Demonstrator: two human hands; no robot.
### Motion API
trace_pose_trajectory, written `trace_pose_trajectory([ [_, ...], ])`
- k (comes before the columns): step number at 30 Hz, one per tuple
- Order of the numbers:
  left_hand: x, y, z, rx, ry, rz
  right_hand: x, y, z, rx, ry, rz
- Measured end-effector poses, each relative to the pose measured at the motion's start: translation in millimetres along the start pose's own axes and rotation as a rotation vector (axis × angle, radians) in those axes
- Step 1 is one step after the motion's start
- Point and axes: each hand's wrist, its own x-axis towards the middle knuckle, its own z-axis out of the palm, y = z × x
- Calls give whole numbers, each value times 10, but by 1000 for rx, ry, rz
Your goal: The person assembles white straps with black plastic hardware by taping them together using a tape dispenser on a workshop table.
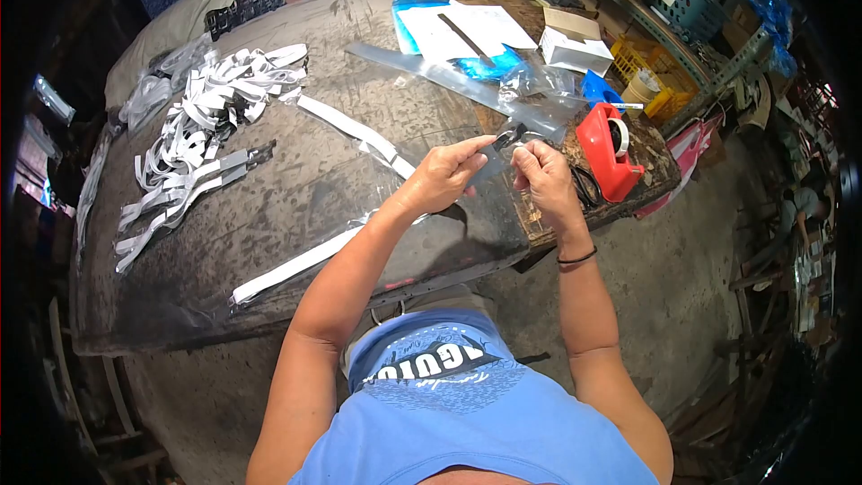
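My left hand point(446, 172) is closed in a pinch, thumb and fingers on a small black buckle-like piece point(510, 136) above the table's right front part. Close beside it, my right hand point(546, 178) is closed too, its fingertips near the black piece. What the right fingers hold is too small to make out. Below and left of the hands, a white strap point(346, 122) runs across the table toward my left wrist. Another white strap point(294, 265) lies near the front edge, partly behind my left forearm.
A pile of white and grey straps point(202, 126) lies on the left of the table point(296, 180). On the right stand a red tape dispenser point(603, 153) and a small white box point(576, 43). A long metal ruler-like strip point(404, 63) lies behind the hands. Shelving point(664, 27) borders the far right.
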Motion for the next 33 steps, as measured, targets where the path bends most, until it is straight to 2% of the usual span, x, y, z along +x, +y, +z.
trace_pose_trajectory([
  [11, 16, -35, 55, -7, 78, 130, -5, 118, 42, -64, -35, -74],
  [21, 66, -110, 59, -89, 55, 95, -92, 155, 246, 266, -43, -25],
  [23, 136, -201, 76, -21, 62, 137, -99, 179, 282, 425, -93, 66],
  [27, 135, -156, 106, 57, 98, 159, -123, 251, 285, 519, -66, 93],
  [29, 151, -222, 140, -123, 104, 218, -143, 240, 320, 553, -10, 105],
  [33, 117, -426, 53, -198, 54, 219, -160, 280, 284, 631, 40, 102],
])
